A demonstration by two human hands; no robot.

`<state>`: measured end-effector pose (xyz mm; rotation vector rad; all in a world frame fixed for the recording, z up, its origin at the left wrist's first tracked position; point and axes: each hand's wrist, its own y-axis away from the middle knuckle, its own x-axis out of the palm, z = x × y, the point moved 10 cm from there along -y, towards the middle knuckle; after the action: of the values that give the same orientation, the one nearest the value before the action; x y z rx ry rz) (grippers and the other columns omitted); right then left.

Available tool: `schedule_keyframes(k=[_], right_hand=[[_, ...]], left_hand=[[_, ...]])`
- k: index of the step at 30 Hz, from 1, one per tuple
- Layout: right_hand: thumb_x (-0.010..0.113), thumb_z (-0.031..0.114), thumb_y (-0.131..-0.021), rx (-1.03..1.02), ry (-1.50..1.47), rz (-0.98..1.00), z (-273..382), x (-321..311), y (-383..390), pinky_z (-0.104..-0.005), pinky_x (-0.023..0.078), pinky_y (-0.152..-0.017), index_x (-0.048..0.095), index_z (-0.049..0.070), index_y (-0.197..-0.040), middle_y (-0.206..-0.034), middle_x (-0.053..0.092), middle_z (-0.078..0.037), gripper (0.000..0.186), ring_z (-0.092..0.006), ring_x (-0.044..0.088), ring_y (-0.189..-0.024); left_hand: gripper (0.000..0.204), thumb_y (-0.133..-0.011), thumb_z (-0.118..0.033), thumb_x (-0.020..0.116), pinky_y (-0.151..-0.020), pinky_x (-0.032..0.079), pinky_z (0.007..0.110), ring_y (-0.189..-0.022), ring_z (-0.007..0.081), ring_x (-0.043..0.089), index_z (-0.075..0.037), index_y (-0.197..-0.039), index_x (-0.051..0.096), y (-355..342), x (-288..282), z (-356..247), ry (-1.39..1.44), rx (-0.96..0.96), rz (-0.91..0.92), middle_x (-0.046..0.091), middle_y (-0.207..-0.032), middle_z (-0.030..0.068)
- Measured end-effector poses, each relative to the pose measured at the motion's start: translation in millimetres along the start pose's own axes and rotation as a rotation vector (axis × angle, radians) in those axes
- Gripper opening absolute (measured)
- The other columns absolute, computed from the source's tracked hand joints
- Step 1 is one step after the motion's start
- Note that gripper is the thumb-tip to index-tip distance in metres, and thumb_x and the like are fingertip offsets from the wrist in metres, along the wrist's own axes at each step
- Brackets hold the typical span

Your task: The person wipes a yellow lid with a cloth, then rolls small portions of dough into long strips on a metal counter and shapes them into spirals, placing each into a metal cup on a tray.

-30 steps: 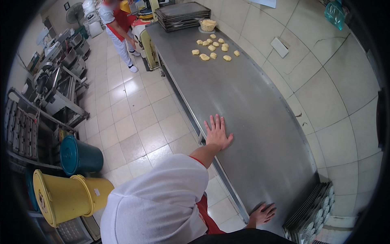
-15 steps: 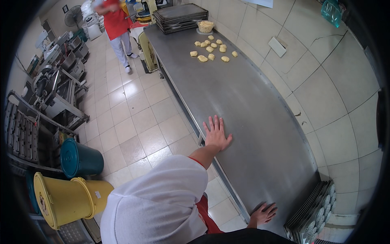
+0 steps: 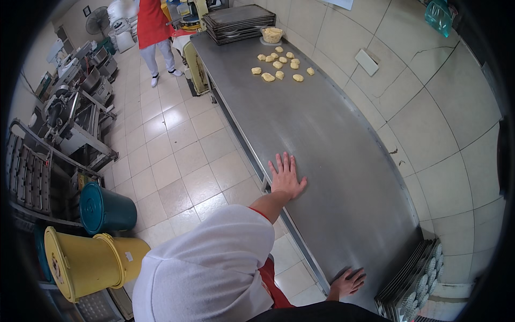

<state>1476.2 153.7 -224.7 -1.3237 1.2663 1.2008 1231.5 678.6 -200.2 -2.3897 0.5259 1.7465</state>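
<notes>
Steel counter (image 3: 322,139) runs along tiled wall. Right hand (image 3: 347,282) at 5 o'clock, grip spread on counter edge, beside stacked trays (image 3: 413,284). Left hand (image 3: 286,177) flat, grip spread, holding nothing. Dough pieces (image 3: 279,64) at 12 o'clock, well apart.

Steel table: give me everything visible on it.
The steel table is long, with a dull brushed top, running along the tiled wall. The left hand lies flat, fingers spread, near its front edge; the right hand rests on the near end. Far down sit small yellow dough pieces, a tub and stacked dark trays. More trays holding pale pieces sit at the near end. The middle is bare.
</notes>
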Motion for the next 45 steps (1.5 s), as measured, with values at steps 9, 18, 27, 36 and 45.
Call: schedule_keyframes(k=[9,18,27,36,45], right_hand=[[0.032,0.074,-0.106,-0.003,-0.004,-0.012,0.7,-0.5,-0.3,-0.0546,0.018,-0.131,0.029,0.035,-0.171,-0.18,0.021,-0.002,0.076,-0.0328,0.019,-0.165],[0.033,0.072,-0.106,-0.006,0.005,-0.027,0.3,-1.1,-0.7,-0.0548,0.018,-0.131,0.029,0.035,-0.171,-0.18,0.022,-0.002,0.075,-0.0333,0.021,-0.165],[0.031,0.073,-0.106,0.002,0.02,-0.011,-0.5,0.7,-0.9,-0.0548,0.018,-0.131,0.027,0.036,-0.172,-0.18,0.02,-0.002,0.076,-0.0329,0.019,-0.165],[0.031,0.073,-0.106,0.0,0.011,-0.009,2.4,-3.8,0.9,-0.0547,0.017,-0.131,0.027,0.035,-0.172,-0.18,0.02,-0.002,0.076,-0.0328,0.019,-0.165],[0.033,0.072,-0.106,0.002,-0.001,-0.014,2.0,-4.4,1.4,-0.0536,0.017,-0.132,0.029,0.034,-0.171,-0.18,0.021,-0.002,0.075,-0.0328,0.019,-0.165]], left_hand=[[0.099,-0.1,-0.064,0.045,-0.128,0.001,0.071,-0.165,0.0466,-0.002,0.0,-0.171,0.016,-0.7,1.0,1.2,-0.003,-0.003,0.005,0.007,-0.18,0.0219],[0.099,-0.1,-0.064,0.045,-0.129,0.003,0.071,-0.165,0.0468,0.001,0.0,-0.171,0.017,-0.1,-1.0,1.0,-0.002,-0.001,-0.022,0.01,-0.179,0.0226],[0.099,-0.101,-0.064,0.045,-0.129,0.002,0.071,-0.165,0.0466,-0.001,0.0,-0.171,0.017,-0.1,-0.9,-0.2,-0.004,-0.001,0.001,0.009,-0.179,0.0222],[0.099,-0.101,-0.064,0.045,-0.129,0.003,0.07,-0.165,0.0465,0.0,0.0,-0.171,0.016,0.3,-1.3,1.0,-0.008,-0.003,-0.002,0.009,-0.179,0.0224],[0.099,-0.101,-0.064,0.045,-0.129,0.002,0.07,-0.165,0.0465,0.001,0.0,-0.171,0.016,0.8,-2.6,0.2,-0.011,-0.003,-0.001,0.01,-0.179,0.0222]])
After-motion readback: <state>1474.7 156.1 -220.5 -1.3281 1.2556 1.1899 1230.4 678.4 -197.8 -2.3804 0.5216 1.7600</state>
